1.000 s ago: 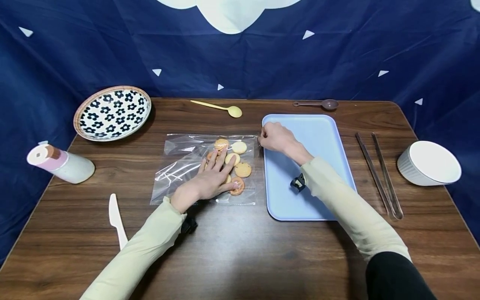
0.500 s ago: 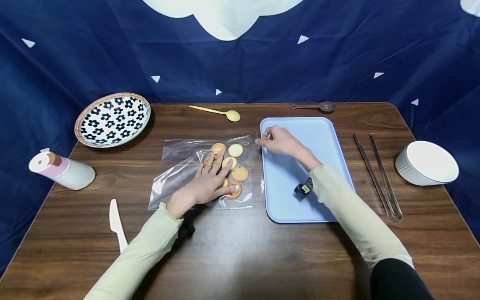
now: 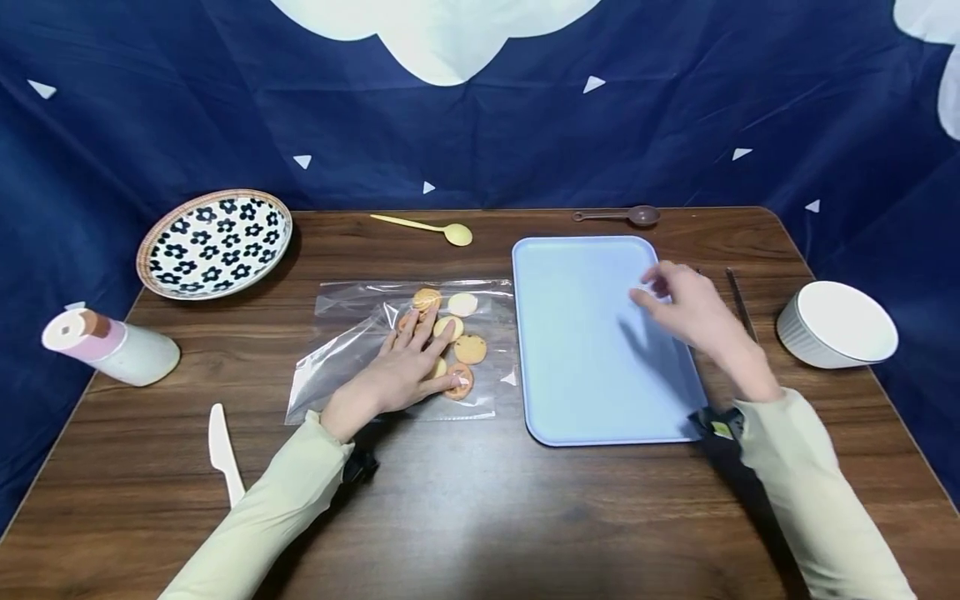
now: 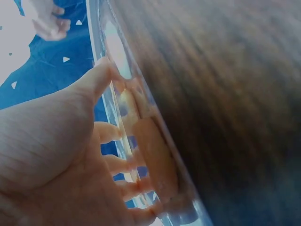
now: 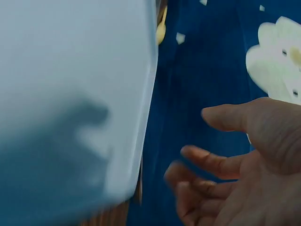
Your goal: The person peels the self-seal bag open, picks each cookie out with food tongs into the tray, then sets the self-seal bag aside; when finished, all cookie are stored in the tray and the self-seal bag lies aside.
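A clear plastic bag [image 3: 337,358] with several round cookies [image 3: 470,349] inside lies flat on the brown table. My left hand [image 3: 390,371] rests on it, fingers spread over the cookies; in the left wrist view the fingertips press along the bag's film. To the right of the bag lies a light blue tray [image 3: 592,350]. Over the tray's right edge hovers my right hand [image 3: 693,308], thumb and fingers apart and loosely bent, holding nothing. The right wrist view has this hand [image 5: 225,165] in the air beside the tray, whose surface carries its shadow.
Behind are a flower-patterned bowl [image 3: 217,243], a yellow spoon [image 3: 457,234] and a brown measuring spoon [image 3: 642,217]. A bottle [image 3: 138,354] and white knife [image 3: 222,446] lie left. Metal tongs [image 3: 741,304], partly hidden by my right hand, and a white bowl [image 3: 832,329] are right.
My right hand has left the bag's right edge and moved right across the tray, its fingers opening. My left hand stays on the bag. The view has shifted slightly.
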`<control>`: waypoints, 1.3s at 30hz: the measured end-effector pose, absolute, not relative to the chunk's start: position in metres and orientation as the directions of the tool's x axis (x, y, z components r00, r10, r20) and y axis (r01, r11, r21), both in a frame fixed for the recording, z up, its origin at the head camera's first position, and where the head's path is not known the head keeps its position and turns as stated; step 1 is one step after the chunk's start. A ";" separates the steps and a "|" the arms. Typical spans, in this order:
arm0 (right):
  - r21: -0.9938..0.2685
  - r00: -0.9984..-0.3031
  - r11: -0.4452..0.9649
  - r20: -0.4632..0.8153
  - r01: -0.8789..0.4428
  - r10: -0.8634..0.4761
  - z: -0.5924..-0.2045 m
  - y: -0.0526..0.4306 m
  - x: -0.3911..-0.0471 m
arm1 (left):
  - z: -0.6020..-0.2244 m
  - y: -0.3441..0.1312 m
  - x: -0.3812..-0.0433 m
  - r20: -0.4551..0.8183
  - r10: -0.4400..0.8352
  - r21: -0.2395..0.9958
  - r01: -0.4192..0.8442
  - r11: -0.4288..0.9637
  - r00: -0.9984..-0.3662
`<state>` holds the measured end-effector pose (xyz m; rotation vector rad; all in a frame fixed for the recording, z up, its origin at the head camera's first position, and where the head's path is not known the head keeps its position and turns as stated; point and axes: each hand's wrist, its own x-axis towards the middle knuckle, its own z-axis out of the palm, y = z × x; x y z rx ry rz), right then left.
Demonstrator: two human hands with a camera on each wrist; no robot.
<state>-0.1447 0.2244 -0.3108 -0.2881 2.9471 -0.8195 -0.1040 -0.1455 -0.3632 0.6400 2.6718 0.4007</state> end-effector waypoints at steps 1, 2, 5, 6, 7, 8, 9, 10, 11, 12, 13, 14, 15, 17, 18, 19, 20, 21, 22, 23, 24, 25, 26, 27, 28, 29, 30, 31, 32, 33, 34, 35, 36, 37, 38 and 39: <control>-0.497 -0.984 0.857 -0.030 -0.138 -0.175 -0.311 0.235 -0.140 | -0.363 -0.146 -0.104 -0.278 0.477 0.349 0.375 0.859 -0.834; -0.471 -0.987 0.875 -0.052 -0.112 -0.155 -0.313 0.244 -0.135 | -0.363 -0.146 -0.103 -0.273 0.474 0.346 0.375 0.860 -0.837; -0.393 -0.977 0.919 -0.176 -0.039 -0.117 -0.317 0.270 -0.124 | -0.364 -0.148 -0.103 -0.255 0.471 0.340 0.377 0.861 -0.845; -0.363 -0.970 0.931 -0.217 -0.027 -0.113 -0.319 0.276 -0.121 | -0.364 -0.148 -0.102 -0.244 0.472 0.337 0.382 0.861 -0.847; -0.337 -0.962 0.941 -0.251 -0.019 -0.109 -0.321 0.282 -0.118 | -0.364 -0.148 -0.102 -0.235 0.473 0.338 0.385 0.859 -0.849; -0.312 -0.953 0.950 -0.282 -0.016 -0.109 -0.323 0.287 -0.115 | -0.364 -0.148 -0.102 -0.226 0.474 0.338 0.388 0.858 -0.851; -0.296 -0.946 0.955 -0.305 -0.018 -0.112 -0.325 0.291 -0.112 | -0.363 -0.148 -0.103 -0.224 0.473 0.335 0.389 0.858 -0.852; -0.280 -0.940 0.960 -0.323 -0.017 -0.111 -0.328 0.294 -0.108 | -0.363 -0.148 -0.103 -0.222 0.475 0.339 0.390 0.856 -0.851; -0.265 -0.935 0.964 -0.338 -0.017 -0.109 -0.330 0.297 -0.105 | -0.361 -0.149 -0.104 -0.221 0.477 0.342 0.391 0.855 -0.851; -0.251 -0.935 0.968 -0.339 -0.016 -0.103 -0.331 0.299 -0.103 | -0.360 -0.150 -0.104 -0.221 0.478 0.346 0.390 0.853 -0.850; -0.239 -0.935 0.971 -0.342 -0.011 -0.095 -0.333 0.301 -0.100 | -0.357 -0.152 -0.105 -0.221 0.481 0.353 0.390 0.850 -0.848; -0.229 -0.934 0.973 -0.347 -0.003 -0.085 -0.334 0.303 -0.098 | -0.355 -0.155 -0.105 -0.218 0.486 0.360 0.394 0.846 -0.846; -0.219 -0.936 0.976 -0.345 0.004 -0.074 -0.335 0.304 -0.097 | -0.353 -0.158 -0.106 -0.217 0.491 0.370 0.395 0.841 -0.844; -0.203 -0.938 0.979 -0.342 0.022 -0.050 -0.337 0.307 -0.095 | -0.349 -0.169 -0.107 -0.213 0.502 0.395 0.396 0.829 -0.838; -0.193 -0.940 0.981 -0.338 0.032 -0.036 -0.337 0.308 -0.095 | -0.348 -0.175 -0.107 -0.212 0.504 0.407 0.393 0.824 -0.837; -0.190 -0.941 0.981 -0.337 0.045 -0.023 -0.337 0.310 -0.095 | -0.347 -0.183 -0.108 -0.218 0.502 0.416 0.386 0.823 -0.837; -0.189 -0.941 0.980 -0.338 0.055 -0.012 -0.338 0.311 -0.095 | -0.346 -0.191 -0.108 -0.228 0.496 0.422 0.374 0.826 -0.838; -0.187 -0.940 0.980 -0.342 0.067 -0.001 -0.338 0.312 -0.095 | -0.346 -0.199 -0.108 -0.245 0.487 0.425 0.358 0.831 -0.839; -0.188 -0.937 0.979 -0.348 0.077 0.007 -0.338 0.313 -0.095 | -0.345 -0.207 -0.108 -0.263 0.476 0.423 0.343 0.839 -0.839; -0.190 -0.935 0.978 -0.355 0.085 0.013 -0.338 0.314 -0.095 | -0.345 -0.215 -0.109 -0.282 0.462 0.418 0.326 0.848 -0.841; -0.191 -0.932 0.977 -0.361 0.092 0.017 -0.338 0.315 -0.095 | -0.346 -0.223 -0.108 -0.301 0.448 0.412 0.309 0.858 -0.842; -0.197 -0.931 0.976 -0.364 0.096 0.018 -0.339 0.315 -0.095 | -0.346 -0.230 -0.108 -0.319 0.436 0.405 0.295 0.865 -0.842; -0.200 -0.931 0.975 -0.365 0.096 0.017 -0.339 0.316 -0.095 | -0.347 -0.236 -0.108 -0.332 0.428 0.403 0.284 0.870 -0.840; -0.202 -0.932 0.975 -0.363 0.094 0.014 -0.339 0.317 -0.094 | -0.348 -0.241 -0.108 -0.339 0.427 0.405 0.279 0.871 -0.838; -0.202 -0.933 0.975 -0.360 0.088 0.010 -0.340 0.317 -0.094 | -0.349 -0.244 -0.107 -0.343 0.429 0.407 0.279 0.870 -0.836; -0.201 -0.934 0.976 -0.357 0.087 0.010 -0.340 0.318 -0.094 | -0.350 -0.247 -0.107 -0.344 0.433 0.416 0.278 0.866 -0.833; -0.199 -0.935 0.976 -0.355 0.087 0.011 -0.340 0.318 -0.093 | -0.351 -0.249 -0.107 -0.344 0.440 0.424 0.281 0.861 -0.830; -0.197 -0.936 0.976 -0.351 0.089 0.015 -0.341 0.318 -0.093 | -0.352 -0.250 -0.106 -0.340 0.446 0.429 0.286 0.857 -0.828; -0.195 -0.937 0.976 -0.350 0.094 0.020 -0.341 0.318 -0.092 | -0.354 -0.251 -0.106 -0.338 0.450 0.432 0.289 0.854 -0.826; -0.194 -0.938 0.976 -0.345 0.097 0.024 -0.342 0.318 -0.092 | -0.355 -0.252 -0.106 -0.335 0.454 0.431 0.294 0.853 -0.826; -0.194 -0.940 0.976 -0.341 0.101 0.029 -0.342 0.318 -0.091 | -0.356 -0.252 -0.105 -0.334 0.454 0.430 0.295 0.853 -0.826; -0.197 -0.941 0.975 -0.336 0.103 0.032 -0.342 0.318 -0.091 | -0.357 -0.252 -0.105 -0.331 0.453 0.428 0.296 0.854 -0.828; -0.203 -0.945 0.974 -0.325 0.103 0.033 -0.343 0.318 -0.091 | -0.358 -0.253 -0.105 -0.326 0.453 0.423 0.300 0.855 -0.830; -0.209 -0.949 0.972 -0.313 0.104 0.034 -0.343 0.318 -0.090 | -0.358 -0.253 -0.104 -0.320 0.453 0.419 0.304 0.855 -0.832; -0.216 -0.954 0.971 -0.297 0.103 0.035 -0.344 0.317 -0.090 | -0.358 -0.253 -0.104 -0.313 0.453 0.418 0.307 0.855 -0.835; -0.225 -0.959 0.969 -0.280 0.101 0.035 -0.344 0.317 -0.090 | -0.358 -0.253 -0.104 -0.302 0.454 0.413 0.314 0.855 -0.838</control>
